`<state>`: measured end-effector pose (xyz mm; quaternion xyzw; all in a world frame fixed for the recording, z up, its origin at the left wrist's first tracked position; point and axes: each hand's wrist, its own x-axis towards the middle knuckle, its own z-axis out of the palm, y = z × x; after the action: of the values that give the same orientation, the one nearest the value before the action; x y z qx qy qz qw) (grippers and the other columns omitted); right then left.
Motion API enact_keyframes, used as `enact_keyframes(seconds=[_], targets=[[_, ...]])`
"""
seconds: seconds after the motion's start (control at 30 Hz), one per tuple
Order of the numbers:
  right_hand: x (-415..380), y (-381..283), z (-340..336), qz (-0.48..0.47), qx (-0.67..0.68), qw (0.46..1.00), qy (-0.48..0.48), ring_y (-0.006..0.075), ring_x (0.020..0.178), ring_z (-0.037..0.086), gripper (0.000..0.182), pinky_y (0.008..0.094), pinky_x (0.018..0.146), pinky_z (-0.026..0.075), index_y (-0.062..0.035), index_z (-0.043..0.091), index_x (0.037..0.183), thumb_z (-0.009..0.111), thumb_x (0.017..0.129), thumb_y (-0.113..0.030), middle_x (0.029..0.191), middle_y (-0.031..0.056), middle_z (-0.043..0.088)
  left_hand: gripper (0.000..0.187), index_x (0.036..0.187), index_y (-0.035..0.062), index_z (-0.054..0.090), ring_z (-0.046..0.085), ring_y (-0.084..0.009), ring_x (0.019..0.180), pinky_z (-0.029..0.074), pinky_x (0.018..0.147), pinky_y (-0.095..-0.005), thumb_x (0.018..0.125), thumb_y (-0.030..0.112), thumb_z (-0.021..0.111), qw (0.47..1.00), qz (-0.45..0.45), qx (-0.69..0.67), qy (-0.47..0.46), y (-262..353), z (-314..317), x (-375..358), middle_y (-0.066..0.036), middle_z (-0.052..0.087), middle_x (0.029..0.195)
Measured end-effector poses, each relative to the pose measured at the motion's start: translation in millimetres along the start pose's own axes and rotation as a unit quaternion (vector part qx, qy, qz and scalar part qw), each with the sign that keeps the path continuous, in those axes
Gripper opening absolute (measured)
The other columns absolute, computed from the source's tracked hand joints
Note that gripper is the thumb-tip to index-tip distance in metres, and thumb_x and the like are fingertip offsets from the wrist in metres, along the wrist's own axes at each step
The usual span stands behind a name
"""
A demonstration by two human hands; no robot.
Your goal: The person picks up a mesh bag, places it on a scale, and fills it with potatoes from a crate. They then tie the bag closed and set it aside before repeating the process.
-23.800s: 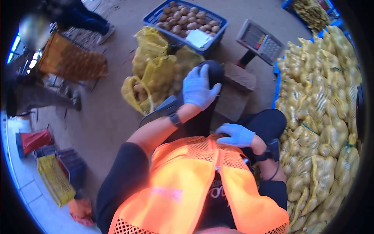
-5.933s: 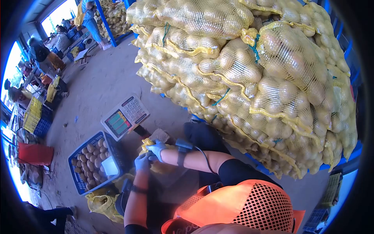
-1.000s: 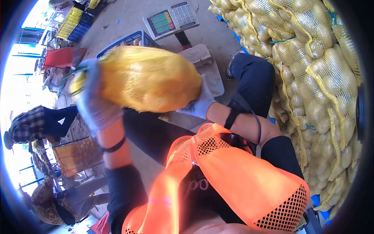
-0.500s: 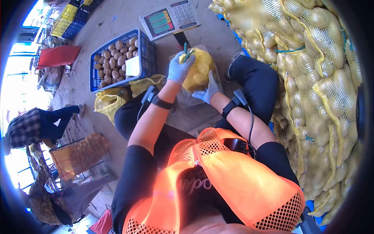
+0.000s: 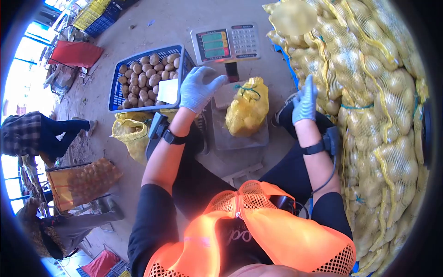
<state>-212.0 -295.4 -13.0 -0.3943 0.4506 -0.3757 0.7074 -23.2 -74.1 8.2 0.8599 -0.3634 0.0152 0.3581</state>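
Observation:
A yellow mesh bag of potatoes [image 5: 248,111], tied with green string at its neck, rests on the platform [image 5: 240,142] of a digital scale. Left of the bag and apart from it is my gloved left hand [image 5: 198,90], fingers curved with a gap to the thumb, holding nothing. My gloved right hand [image 5: 305,100] is raised on the other side, empty, its fingers stretched out near the stacked sacks. Beyond the platform stands the scale's display and keypad unit [image 5: 225,43]; its digits are too small to read.
A blue crate [image 5: 188,64] of potatoes, with a white sheet on it, stands at left. An open yellow mesh bag [image 5: 131,134] lies below the crate. Filled mesh sacks [image 5: 369,115] are piled high at right. Other people [image 5: 41,134] are at far left.
Both hands have let go of the potato bag and moved apart, left hand leftward, right hand rightward. The bag now sits on the scale by itself. The view has shifted slightly.

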Motion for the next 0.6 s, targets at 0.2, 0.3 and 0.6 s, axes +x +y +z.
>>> enact_keyframes(seconds=[0.2,0.3,0.6], targets=[[20,-8,41,-0.064,-0.133,0.984,-0.098,0.0095,0.081,0.047,0.072,0.0232,0.064,0.041,-0.0016,0.03,0.13,0.072,0.079,-0.031,0.099,0.0036,0.047,0.021,0.09,0.001,0.065,0.061,-0.0164,0.078,0.05,0.071,-0.0272,0.076,0.015,0.072,0.993,0.032,-0.116,0.01,9,15,7,-0.008,0.062,0.086],[-7,50,45,-0.091,-0.323,0.931,-0.143,0.0135,0.083,0.053,0.07,0.0277,0.068,0.046,-0.0016,0.033,0.129,0.074,0.077,-0.023,0.096,0.0044,0.053,0.035,0.089,0.0046,0.066,0.061,-0.0297,0.084,0.048,0.081,-0.0359,0.072,0.035,0.072,0.976,0.195,-0.051,-0.084,21,29,-2,-0.013,0.062,0.09],[20,70,8,0.389,0.132,0.898,-0.157,0.0305,0.101,0.057,0.028,0.0436,0.088,0.047,0.0029,0.052,0.112,0.044,0.09,-0.013,0.108,0.0168,0.059,0.043,0.083,0.0096,0.066,0.063,-0.0314,0.068,0.05,0.065,-0.0414,0.078,0.052,0.059,0.878,0.161,0.068,-0.445,43,42,-39,-0.012,0.064,0.069]])
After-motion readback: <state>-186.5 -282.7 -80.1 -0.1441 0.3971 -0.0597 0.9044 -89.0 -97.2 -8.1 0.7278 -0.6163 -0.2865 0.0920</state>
